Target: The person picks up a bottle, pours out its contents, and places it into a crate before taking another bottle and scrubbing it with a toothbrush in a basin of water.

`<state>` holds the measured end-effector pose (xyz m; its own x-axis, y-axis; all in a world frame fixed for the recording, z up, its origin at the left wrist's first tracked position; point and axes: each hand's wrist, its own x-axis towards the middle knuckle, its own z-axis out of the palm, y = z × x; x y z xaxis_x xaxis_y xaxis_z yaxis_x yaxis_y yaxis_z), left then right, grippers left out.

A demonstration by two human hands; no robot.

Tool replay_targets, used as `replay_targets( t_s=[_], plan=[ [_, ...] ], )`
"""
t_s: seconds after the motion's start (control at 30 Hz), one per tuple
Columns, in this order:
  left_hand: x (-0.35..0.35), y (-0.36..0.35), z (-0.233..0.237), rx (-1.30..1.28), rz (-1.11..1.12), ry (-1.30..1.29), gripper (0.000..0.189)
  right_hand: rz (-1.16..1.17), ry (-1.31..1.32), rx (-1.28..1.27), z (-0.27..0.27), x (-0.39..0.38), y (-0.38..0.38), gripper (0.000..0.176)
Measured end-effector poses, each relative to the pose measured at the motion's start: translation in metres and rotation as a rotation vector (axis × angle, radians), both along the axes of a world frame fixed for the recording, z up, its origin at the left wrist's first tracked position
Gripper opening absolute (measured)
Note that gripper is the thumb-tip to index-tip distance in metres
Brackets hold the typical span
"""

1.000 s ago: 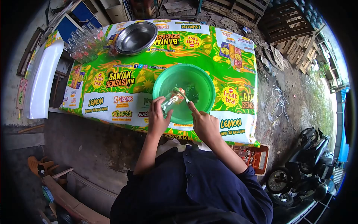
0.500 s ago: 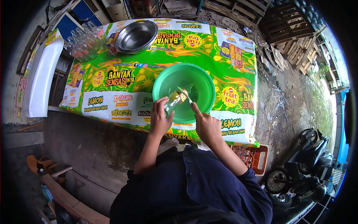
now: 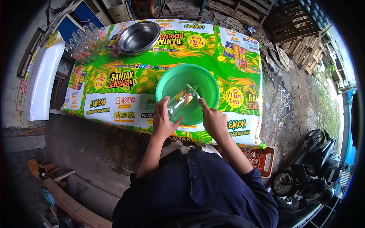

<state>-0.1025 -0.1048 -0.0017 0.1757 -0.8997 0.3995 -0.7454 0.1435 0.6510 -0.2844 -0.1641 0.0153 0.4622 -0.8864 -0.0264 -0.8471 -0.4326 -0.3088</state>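
Observation:
Over the near rim of a green plastic basin (image 3: 161,81), my left hand (image 3: 162,119) grips a clear glass bottle (image 3: 175,104) between fingers and thumb. The bottle lies tilted inside the basin and bears a red and yellow label (image 3: 187,98). My right hand (image 3: 213,121) is closed around a slim, pale greenish tool (image 3: 194,90), its index finger stretched along the handle. The tool's far end reaches over the basin just beyond the label; its exact kind is too small to make out.
A stainless steel bowl (image 3: 139,37) stands at the back left of the table, beside several clear glass bottles (image 3: 86,42). A printed green cover (image 3: 125,78) spreads over the table. Below its right front edge sits a red crate (image 3: 266,161); a motorbike (image 3: 308,171) is parked at right.
The tool's end has moved from across the label to its far right side. My right hand has shifted slightly right, and the bottle's label is turned differently.

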Motion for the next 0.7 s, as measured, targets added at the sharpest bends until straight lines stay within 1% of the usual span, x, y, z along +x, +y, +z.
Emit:
replay_targets(
  t_s=[0.03, 0.07, 0.1, 0.2, 0.27, 0.33, 0.37, 0.43, 0.47, 0.5, 0.57, 0.67, 0.7],
  plan=[
    [-0.001, 0.001, -0.005, 0.007, 0.023, 0.059, 0.052, -0.036, 0.107, 0.044, -0.002, -0.001, -0.011, 0.041],
    [-0.001, 0.0, -0.009, 0.014, 0.044, 0.116, 0.052, -0.058, 0.101, 0.034, -0.008, -0.001, -0.022, 0.04],
    [0.001, 0.0, -0.012, 0.009, 0.023, 0.114, 0.051, -0.081, 0.096, 0.026, -0.009, -0.001, -0.028, 0.04],
    [0.012, -0.001, -0.016, 0.002, -0.047, 0.091, 0.049, -0.042, 0.07, 0.064, -0.004, 0.0, -0.025, 0.039],
    [0.016, -0.003, -0.011, 0.003, -0.103, 0.055, 0.048, 0.015, -0.032, 0.061, 0.015, 0.0, -0.007, 0.04],
    [0.015, -0.004, -0.006, 0.002, -0.1, 0.01, 0.048, 0.08, -0.086, 0.06, 0.028, -0.002, 0.011, 0.042],
    [0.015, -0.004, -0.005, 0.0, -0.099, -0.015, 0.048, 0.074, -0.063, 0.054, 0.027, -0.002, 0.011, 0.042],
    [0.012, -0.003, -0.005, 0.022, -0.052, 0.033, 0.049, 0.061, -0.017, 0.04, 0.019, -0.003, 0.01, 0.042],
    [0.011, -0.002, -0.005, 0.033, -0.029, 0.057, 0.05, 0.027, -0.032, 0.005, 0.004, -0.005, 0.003, 0.041],
    [0.011, -0.003, -0.008, 0.025, -0.041, 0.049, 0.052, -0.012, 0.023, -0.006, -0.001, -0.005, -0.007, 0.04],
    [0.014, -0.004, -0.016, 0.008, -0.068, 0.034, 0.056, -0.073, 0.042, 0.0, -0.019, -0.005, -0.027, 0.038],
    [0.017, -0.004, -0.014, 0.015, -0.143, -0.093, 0.059, -0.04, 0.033, 0.039, -0.005, -0.001, -0.025, 0.037],
    [0.015, -0.003, -0.011, 0.003, -0.11, -0.073, 0.059, -0.012, -0.01, 0.034, 0.001, 0.001, -0.018, 0.037]
  ],
)
